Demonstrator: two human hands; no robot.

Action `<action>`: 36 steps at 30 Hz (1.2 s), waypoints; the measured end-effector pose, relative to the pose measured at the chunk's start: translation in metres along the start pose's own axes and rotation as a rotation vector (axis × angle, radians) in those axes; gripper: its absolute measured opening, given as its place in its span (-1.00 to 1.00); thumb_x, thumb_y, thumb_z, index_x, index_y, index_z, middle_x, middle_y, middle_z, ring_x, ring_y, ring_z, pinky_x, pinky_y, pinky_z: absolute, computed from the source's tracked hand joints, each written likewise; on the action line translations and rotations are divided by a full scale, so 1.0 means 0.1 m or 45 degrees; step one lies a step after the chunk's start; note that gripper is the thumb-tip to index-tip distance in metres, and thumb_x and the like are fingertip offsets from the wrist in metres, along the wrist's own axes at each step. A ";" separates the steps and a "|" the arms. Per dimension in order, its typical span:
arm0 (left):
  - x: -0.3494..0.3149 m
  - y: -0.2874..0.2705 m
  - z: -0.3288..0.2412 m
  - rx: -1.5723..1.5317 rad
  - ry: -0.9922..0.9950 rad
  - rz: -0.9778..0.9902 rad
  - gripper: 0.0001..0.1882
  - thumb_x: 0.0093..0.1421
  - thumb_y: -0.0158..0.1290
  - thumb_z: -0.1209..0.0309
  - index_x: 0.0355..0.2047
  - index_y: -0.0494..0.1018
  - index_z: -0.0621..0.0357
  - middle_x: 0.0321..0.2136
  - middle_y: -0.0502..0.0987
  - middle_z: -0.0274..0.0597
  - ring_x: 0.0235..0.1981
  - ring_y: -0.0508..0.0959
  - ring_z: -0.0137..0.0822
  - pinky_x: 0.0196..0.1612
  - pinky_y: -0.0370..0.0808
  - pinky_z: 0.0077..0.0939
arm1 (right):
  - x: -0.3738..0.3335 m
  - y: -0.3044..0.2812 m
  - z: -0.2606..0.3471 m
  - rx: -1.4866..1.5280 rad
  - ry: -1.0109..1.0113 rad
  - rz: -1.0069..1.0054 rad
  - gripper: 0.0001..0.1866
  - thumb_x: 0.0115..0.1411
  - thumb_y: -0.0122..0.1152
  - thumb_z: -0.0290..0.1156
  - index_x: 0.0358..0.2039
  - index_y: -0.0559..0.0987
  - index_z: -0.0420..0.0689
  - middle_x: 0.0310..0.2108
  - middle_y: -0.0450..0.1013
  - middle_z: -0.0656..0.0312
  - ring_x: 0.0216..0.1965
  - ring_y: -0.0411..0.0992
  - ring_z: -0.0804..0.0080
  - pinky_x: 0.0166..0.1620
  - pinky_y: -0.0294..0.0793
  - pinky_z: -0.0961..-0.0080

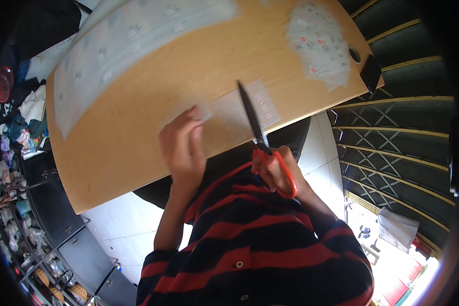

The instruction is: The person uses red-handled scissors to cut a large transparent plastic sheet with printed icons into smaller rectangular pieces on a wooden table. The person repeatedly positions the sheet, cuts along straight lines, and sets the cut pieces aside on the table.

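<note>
Two hands [181,145], scissors [260,137] (one pair, red-handled)

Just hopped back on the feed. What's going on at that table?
A person's right hand grips orange-handled scissors, their closed blades crossing a translucent printed sheet in this view. The left hand is over the wooden table, a blurred translucent piece at its fingertips; whether it is gripped is unclear. Many translucent printed pieces lie piled toward the far right, near a black phone.
</note>
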State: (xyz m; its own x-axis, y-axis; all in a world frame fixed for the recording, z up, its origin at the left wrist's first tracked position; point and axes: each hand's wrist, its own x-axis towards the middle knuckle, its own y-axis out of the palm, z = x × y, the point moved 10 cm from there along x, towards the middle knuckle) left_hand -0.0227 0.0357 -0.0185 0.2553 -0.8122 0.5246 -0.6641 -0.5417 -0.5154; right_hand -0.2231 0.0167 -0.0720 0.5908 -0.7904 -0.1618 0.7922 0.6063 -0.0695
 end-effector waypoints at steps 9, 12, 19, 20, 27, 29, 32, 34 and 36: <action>-0.13 1.00 -0.56 0.156 0.456 0.685 -0.72 0.09 0.19 0.47 -0.15 0.51 0.19 0.09 0.48 -0.02 0.14 0.41 0.07 0.15 0.29 -0.01 | -0.56 -0.50 -0.35 0.297 0.131 0.225 -0.14 0.24 -0.10 0.38 -0.58 0.54 -0.33 -0.85 0.28 0.33 -0.81 0.20 0.64 -0.67 0.21 0.67; -0.04 0.78 -0.49 -0.057 0.406 0.639 -0.74 0.05 0.16 0.62 -0.19 0.55 0.23 -0.13 0.60 -0.05 -0.06 0.55 0.01 0.01 0.43 -0.13 | -0.94 -0.36 -0.83 0.554 0.419 0.627 -0.42 0.21 0.21 0.06 -0.45 0.60 -0.36 -0.79 0.30 0.37 -0.78 0.23 0.71 -0.71 0.18 0.70; 0.81 0.65 0.04 -0.577 -0.495 0.214 -0.80 0.23 0.17 0.52 -0.14 0.51 0.33 -0.28 0.60 -0.21 -0.27 0.55 -0.48 -0.15 0.48 -0.56 | -0.95 -0.01 -1.42 0.761 0.533 1.009 -0.31 0.36 -0.05 0.14 -0.43 0.57 -0.36 -0.82 0.12 0.43 -0.85 0.17 0.65 -0.77 0.14 0.65; 0.96 0.84 -0.03 -0.653 -0.460 0.269 -0.78 0.23 0.17 0.53 -0.13 0.49 0.34 -0.28 0.59 -0.25 -0.26 0.54 -0.52 -0.15 0.48 -0.58 | -0.86 0.02 -1.54 0.736 0.545 1.003 -0.29 0.37 -0.08 0.16 -0.44 0.57 -0.36 -0.83 0.10 0.44 -0.86 0.15 0.64 -0.78 0.13 0.65; 1.72 2.51 -0.68 -0.864 -0.136 0.564 -0.60 0.08 0.23 0.60 -0.05 0.42 0.31 -0.26 0.59 -0.15 -0.23 0.58 -0.35 -0.11 0.50 -0.50 | -0.70 0.15 -1.94 1.065 0.812 1.352 -0.10 0.30 -0.36 0.40 -0.39 0.51 -0.34 -0.82 0.03 0.43 -0.84 0.08 0.63 -0.79 0.15 0.60; 1.87 2.84 -0.72 -0.746 -0.065 0.535 -0.53 0.02 0.25 0.60 -0.03 0.40 0.28 -0.20 0.57 -0.07 -0.18 0.59 -0.23 -0.07 0.50 -0.43 | -0.72 0.15 -2.01 1.070 0.801 1.473 -0.06 0.27 -0.43 0.44 -0.31 0.49 -0.33 -0.81 0.01 0.43 -0.82 0.09 0.60 -0.75 0.20 0.57; 1.92 3.06 -0.75 -0.479 0.110 0.418 -0.45 0.00 0.28 0.52 0.04 0.39 0.20 -0.11 0.53 -0.05 -0.05 0.53 -0.12 0.03 0.43 -0.28 | -0.66 0.12 -2.01 1.019 0.804 1.372 -0.05 0.25 -0.42 0.46 -0.29 0.48 -0.34 -0.81 0.01 0.42 -0.81 0.09 0.60 -0.74 0.21 0.56; 1.92 3.13 -0.84 -0.236 0.174 0.379 -0.41 0.00 0.29 0.45 0.07 0.39 0.14 -0.05 0.49 -0.06 0.04 0.46 -0.06 0.09 0.35 -0.17 | -0.68 0.07 -2.03 1.091 0.772 1.349 -0.04 0.25 -0.42 0.46 -0.28 0.48 -0.35 -0.81 0.00 0.43 -0.82 0.09 0.59 -0.74 0.20 0.56; 1.85 3.05 -0.96 0.053 0.159 0.389 -0.40 0.00 0.31 0.37 0.08 0.40 0.08 0.01 0.44 -0.07 0.10 0.37 0.00 0.13 0.26 -0.04 | -0.69 0.03 -1.95 1.100 0.738 1.326 -0.04 0.25 -0.42 0.46 -0.29 0.48 -0.34 -0.81 -0.01 0.43 -0.82 0.09 0.59 -0.74 0.19 0.57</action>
State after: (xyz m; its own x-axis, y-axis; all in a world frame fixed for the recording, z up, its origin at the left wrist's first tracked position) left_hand -0.2449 -0.2592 -0.0133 -0.0412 -0.9070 0.4192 -0.6664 -0.2876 -0.6879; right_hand -0.2914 0.0896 -0.2534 0.9617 0.2315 -0.1469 0.0238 0.4634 0.8858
